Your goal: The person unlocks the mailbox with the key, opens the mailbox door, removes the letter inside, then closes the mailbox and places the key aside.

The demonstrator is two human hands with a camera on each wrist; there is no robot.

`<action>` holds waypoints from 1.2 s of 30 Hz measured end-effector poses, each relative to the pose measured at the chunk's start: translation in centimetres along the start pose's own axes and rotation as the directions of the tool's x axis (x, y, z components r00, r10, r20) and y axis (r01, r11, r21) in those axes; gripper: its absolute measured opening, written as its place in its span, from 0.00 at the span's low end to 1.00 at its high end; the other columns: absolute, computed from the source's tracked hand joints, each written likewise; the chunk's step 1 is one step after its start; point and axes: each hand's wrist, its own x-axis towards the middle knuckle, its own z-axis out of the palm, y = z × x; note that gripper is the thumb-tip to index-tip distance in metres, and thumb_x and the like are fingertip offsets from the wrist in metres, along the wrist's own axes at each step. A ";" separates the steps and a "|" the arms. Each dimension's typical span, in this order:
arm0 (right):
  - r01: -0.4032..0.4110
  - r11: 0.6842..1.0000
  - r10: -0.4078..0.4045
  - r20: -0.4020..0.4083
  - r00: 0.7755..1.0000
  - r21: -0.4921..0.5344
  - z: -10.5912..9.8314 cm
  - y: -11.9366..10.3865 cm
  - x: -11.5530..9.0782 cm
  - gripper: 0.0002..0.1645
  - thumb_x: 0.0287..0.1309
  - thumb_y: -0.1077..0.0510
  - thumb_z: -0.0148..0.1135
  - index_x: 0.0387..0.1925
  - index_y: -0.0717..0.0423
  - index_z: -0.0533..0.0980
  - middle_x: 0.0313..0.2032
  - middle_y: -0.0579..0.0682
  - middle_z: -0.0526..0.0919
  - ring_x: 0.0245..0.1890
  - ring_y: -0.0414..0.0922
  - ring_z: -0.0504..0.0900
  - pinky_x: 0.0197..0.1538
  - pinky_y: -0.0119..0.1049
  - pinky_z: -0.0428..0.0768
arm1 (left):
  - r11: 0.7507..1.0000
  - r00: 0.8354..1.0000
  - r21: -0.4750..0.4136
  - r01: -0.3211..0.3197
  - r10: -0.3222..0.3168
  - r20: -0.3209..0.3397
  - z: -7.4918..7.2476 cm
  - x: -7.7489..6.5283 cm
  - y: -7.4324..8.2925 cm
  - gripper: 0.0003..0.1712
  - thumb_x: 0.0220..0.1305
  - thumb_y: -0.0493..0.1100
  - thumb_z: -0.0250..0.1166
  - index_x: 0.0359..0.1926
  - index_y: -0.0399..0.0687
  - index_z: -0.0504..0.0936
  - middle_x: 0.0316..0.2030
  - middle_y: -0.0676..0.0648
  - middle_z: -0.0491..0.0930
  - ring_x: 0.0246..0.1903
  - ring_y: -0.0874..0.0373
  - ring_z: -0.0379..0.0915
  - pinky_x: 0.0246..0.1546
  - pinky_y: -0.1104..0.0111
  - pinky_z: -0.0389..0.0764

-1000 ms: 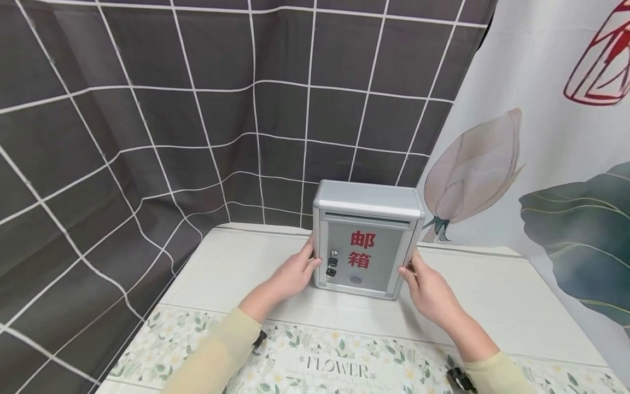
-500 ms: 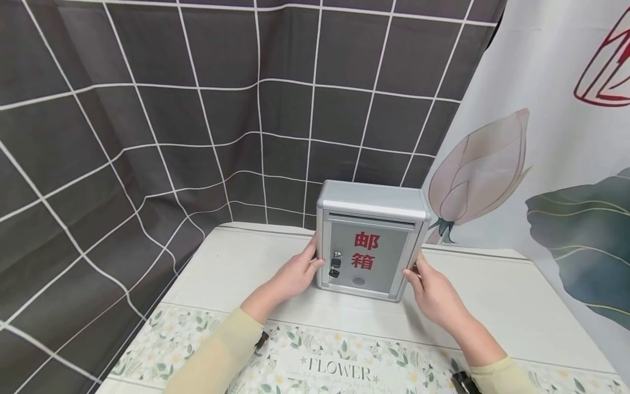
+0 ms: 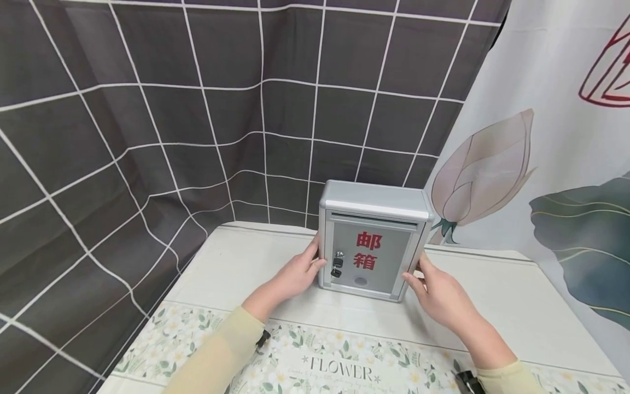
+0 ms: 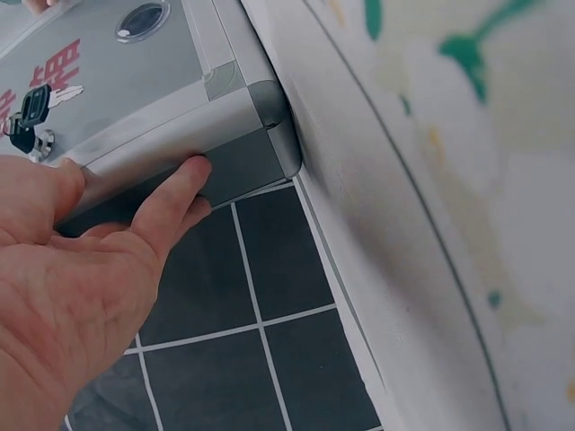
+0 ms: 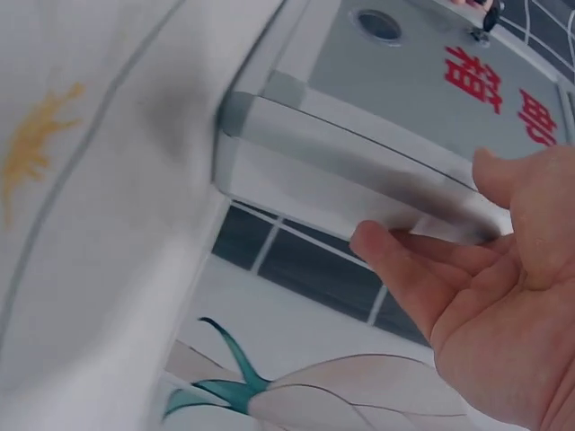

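A silver-grey metal mailbox [image 3: 386,257] with red Chinese characters stands upright on the table at the back. My left hand [image 3: 295,272] holds its left side, thumb at the front edge and fingers along the side wall. On the opposite side, my right hand [image 3: 440,293] grips the box low down in the same way; its fingertips are partly hidden in the head view. A lock with black-headed keys [image 3: 337,264] hangs at the left of the door, seen also near my left thumb in the left wrist view. The door is closed beneath a slot [image 3: 374,220].
The table [image 3: 261,249] has a pale cover with a floral band reading FLOWER [image 3: 342,369]. A dark curtain with a white grid [image 3: 211,109] hangs behind and left. To the right hangs a white curtain [image 3: 521,71] with a lotus print.
The head view has shifted slightly, so everything sits a little further right in it. Both hands keep their hold on the mailbox, which stays practically in place.
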 end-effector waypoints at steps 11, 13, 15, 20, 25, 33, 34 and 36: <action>-0.009 0.981 -0.009 -0.094 0.996 -0.196 -1.6 -2.1 -1.0 0.31 0.78 0.45 0.70 0.65 0.67 0.79 0.50 0.65 0.92 0.39 0.67 0.92 0.38 0.66 0.88 | 1.000 1.000 -0.012 -0.007 0.007 -0.005 0.0 0.0 0.0 0.46 0.90 0.54 0.53 0.93 0.60 0.36 0.80 0.35 0.68 0.76 0.35 0.71 0.80 0.43 0.69; -0.018 0.977 -0.006 -0.111 0.994 -0.212 -1.8 -2.4 -1.2 0.28 0.77 0.45 0.71 0.57 0.67 0.82 0.46 0.64 0.93 0.36 0.64 0.91 0.36 0.64 0.87 | 1.000 1.000 -0.011 -0.006 0.006 -0.001 0.0 0.1 0.0 0.46 0.90 0.54 0.53 0.93 0.60 0.35 0.81 0.35 0.67 0.76 0.36 0.70 0.81 0.44 0.68; -0.022 0.974 -0.006 -0.124 0.992 -0.224 -1.8 -2.7 -1.3 0.26 0.76 0.45 0.73 0.53 0.67 0.84 0.42 0.62 0.93 0.32 0.61 0.90 0.33 0.62 0.86 | 1.000 1.000 -0.015 -0.004 0.004 0.001 0.0 0.1 -0.1 0.47 0.90 0.54 0.53 0.93 0.59 0.35 0.81 0.35 0.67 0.77 0.36 0.70 0.81 0.44 0.68; -0.004 0.975 -0.030 -0.148 0.988 -0.224 -1.7 -3.4 -1.4 0.22 0.74 0.46 0.75 0.47 0.64 0.85 0.35 0.56 0.92 0.28 0.54 0.89 0.30 0.57 0.86 | 1.000 1.000 -0.022 0.009 -0.009 0.012 -0.1 0.0 -0.2 0.47 0.90 0.54 0.53 0.93 0.61 0.35 0.82 0.36 0.66 0.78 0.37 0.69 0.81 0.44 0.67; 0.046 0.977 -0.075 -0.131 0.989 -0.206 -0.6 -4.1 -1.4 0.21 0.73 0.46 0.76 0.47 0.61 0.85 0.36 0.52 0.93 0.29 0.49 0.89 0.30 0.52 0.88 | 1.000 1.000 -0.024 0.011 -0.010 0.012 -0.2 0.0 -0.1 0.46 0.90 0.55 0.52 0.93 0.61 0.35 0.82 0.36 0.66 0.78 0.37 0.69 0.81 0.43 0.67; 0.112 0.971 -0.140 -0.122 0.983 -0.213 1.8 -5.5 -1.2 0.20 0.72 0.47 0.77 0.45 0.61 0.84 0.31 0.51 0.91 0.25 0.46 0.86 0.29 0.49 0.88 | 1.000 1.000 -0.022 0.002 -0.001 0.013 -0.2 0.0 -0.4 0.46 0.91 0.54 0.52 0.93 0.59 0.36 0.81 0.35 0.66 0.77 0.36 0.69 0.81 0.43 0.67; 0.117 0.970 -0.144 -0.116 0.983 -0.214 2.0 -5.8 -1.1 0.20 0.72 0.47 0.77 0.45 0.61 0.84 0.31 0.51 0.90 0.25 0.47 0.86 0.30 0.49 0.88 | 1.000 1.000 -0.023 -0.002 0.002 0.012 -0.1 0.0 -0.5 0.46 0.91 0.53 0.52 0.93 0.59 0.36 0.81 0.35 0.67 0.78 0.36 0.69 0.81 0.43 0.67; 0.132 0.966 -0.159 -0.107 0.981 -0.221 2.5 -6.2 -0.9 0.20 0.72 0.47 0.77 0.44 0.61 0.84 0.29 0.51 0.89 0.24 0.47 0.86 0.30 0.49 0.88 | 1.000 1.000 -0.026 -0.008 0.008 0.011 -0.1 0.0 -0.6 0.46 0.90 0.54 0.52 0.93 0.60 0.36 0.81 0.35 0.67 0.78 0.36 0.69 0.81 0.43 0.67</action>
